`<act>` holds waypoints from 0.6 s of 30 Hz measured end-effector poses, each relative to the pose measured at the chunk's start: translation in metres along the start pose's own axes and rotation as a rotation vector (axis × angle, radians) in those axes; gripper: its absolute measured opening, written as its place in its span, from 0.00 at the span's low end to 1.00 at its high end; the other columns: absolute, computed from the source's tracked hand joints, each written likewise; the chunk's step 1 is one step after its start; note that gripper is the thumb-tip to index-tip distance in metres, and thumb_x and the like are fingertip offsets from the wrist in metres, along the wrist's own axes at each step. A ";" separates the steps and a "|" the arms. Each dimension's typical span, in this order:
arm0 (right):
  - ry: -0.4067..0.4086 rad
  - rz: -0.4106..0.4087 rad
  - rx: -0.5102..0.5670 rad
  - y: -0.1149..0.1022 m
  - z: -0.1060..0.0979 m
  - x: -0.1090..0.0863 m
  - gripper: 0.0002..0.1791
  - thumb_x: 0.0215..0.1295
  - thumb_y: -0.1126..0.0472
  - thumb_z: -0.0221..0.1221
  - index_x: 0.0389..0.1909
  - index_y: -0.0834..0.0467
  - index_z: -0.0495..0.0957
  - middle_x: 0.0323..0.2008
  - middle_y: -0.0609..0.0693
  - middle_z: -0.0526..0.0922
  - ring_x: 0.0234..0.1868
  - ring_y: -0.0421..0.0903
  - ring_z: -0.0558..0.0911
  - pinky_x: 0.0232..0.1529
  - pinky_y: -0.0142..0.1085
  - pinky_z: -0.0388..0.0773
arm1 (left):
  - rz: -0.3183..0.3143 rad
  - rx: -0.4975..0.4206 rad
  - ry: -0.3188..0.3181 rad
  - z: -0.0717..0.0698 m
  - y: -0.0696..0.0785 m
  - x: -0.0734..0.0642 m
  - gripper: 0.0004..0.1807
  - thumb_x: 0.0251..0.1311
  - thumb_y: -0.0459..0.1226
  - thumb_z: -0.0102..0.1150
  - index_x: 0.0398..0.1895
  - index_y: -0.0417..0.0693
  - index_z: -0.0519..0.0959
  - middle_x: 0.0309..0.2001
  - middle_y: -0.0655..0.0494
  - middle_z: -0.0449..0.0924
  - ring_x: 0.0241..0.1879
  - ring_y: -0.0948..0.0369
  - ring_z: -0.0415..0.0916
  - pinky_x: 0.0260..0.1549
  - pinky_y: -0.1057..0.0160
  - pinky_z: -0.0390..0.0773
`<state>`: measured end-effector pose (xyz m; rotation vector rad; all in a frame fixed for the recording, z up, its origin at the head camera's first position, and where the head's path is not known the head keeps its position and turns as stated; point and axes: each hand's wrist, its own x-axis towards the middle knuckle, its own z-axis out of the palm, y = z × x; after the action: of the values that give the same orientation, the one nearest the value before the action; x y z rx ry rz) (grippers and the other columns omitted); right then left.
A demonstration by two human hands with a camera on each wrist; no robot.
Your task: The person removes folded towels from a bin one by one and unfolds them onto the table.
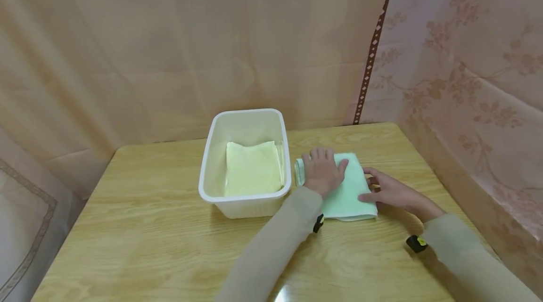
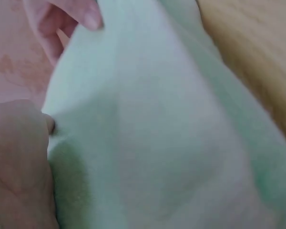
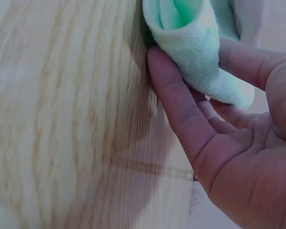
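A folded mint-green towel [image 1: 349, 200] lies on the table, just right of a white plastic bin. My left hand [image 1: 323, 173] presses on its upper left part with the fingers spread. At the towel's right edge, my right hand [image 1: 392, 192] pinches the cloth, thumb on top and fingers beneath. The right wrist view shows the folded end of the green towel [image 3: 193, 59] between the thumb and fingers of my right hand [image 3: 243, 138]. In the left wrist view, the towel [image 2: 148, 124] fills most of the picture beside my left hand [image 2: 19, 167].
The white bin [image 1: 205, 175] stands left of the towel and holds a folded pale yellow cloth [image 1: 252, 170]. All of this is on a wooden table [image 1: 140, 226]. A beige curtain [image 1: 169, 57] hangs behind, and a pink floral curtain [image 1: 475, 80] borders the right side.
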<state>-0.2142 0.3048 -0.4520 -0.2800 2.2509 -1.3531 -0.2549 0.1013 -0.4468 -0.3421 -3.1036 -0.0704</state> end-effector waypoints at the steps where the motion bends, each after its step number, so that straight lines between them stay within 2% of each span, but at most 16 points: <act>1: 0.008 -0.003 -0.016 -0.001 0.001 0.001 0.50 0.66 0.58 0.69 0.78 0.65 0.46 0.56 0.67 0.72 0.51 0.57 0.79 0.44 0.44 0.82 | 0.001 -0.002 0.001 0.003 -0.001 0.003 0.36 0.74 0.66 0.19 0.60 0.54 0.69 0.55 0.54 0.70 0.59 0.54 0.64 0.63 0.45 0.60; 6: 0.055 0.000 -0.121 -0.007 0.006 0.008 0.50 0.68 0.56 0.67 0.78 0.64 0.46 0.56 0.67 0.73 0.50 0.57 0.78 0.40 0.43 0.82 | 0.009 0.013 -0.049 0.010 -0.011 0.018 0.36 0.74 0.66 0.20 0.64 0.53 0.67 0.58 0.55 0.68 0.62 0.55 0.62 0.65 0.46 0.59; 11: 0.084 0.019 -0.189 -0.015 0.011 0.012 0.48 0.68 0.57 0.67 0.78 0.65 0.49 0.54 0.68 0.73 0.44 0.54 0.79 0.34 0.42 0.80 | 0.001 -0.010 -0.131 0.009 -0.019 0.018 0.37 0.75 0.66 0.20 0.69 0.54 0.64 0.64 0.54 0.66 0.67 0.55 0.59 0.66 0.48 0.58; 14: 0.095 0.017 -0.217 -0.016 0.012 0.012 0.46 0.67 0.58 0.68 0.77 0.67 0.51 0.52 0.68 0.74 0.42 0.53 0.78 0.33 0.42 0.80 | -0.023 -0.024 -0.171 0.020 -0.020 0.022 0.38 0.74 0.66 0.18 0.70 0.54 0.63 0.66 0.53 0.65 0.67 0.54 0.59 0.66 0.48 0.58; 18: 0.102 0.017 -0.241 -0.014 0.012 0.012 0.46 0.67 0.58 0.68 0.76 0.68 0.52 0.49 0.66 0.75 0.39 0.52 0.78 0.31 0.41 0.80 | -0.033 -0.015 -0.179 0.035 -0.019 0.029 0.41 0.72 0.68 0.15 0.70 0.54 0.63 0.66 0.52 0.65 0.67 0.53 0.59 0.65 0.47 0.59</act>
<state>-0.2194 0.2837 -0.4480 -0.2782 2.4994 -1.1096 -0.2881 0.0903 -0.4815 -0.3148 -3.2875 -0.0671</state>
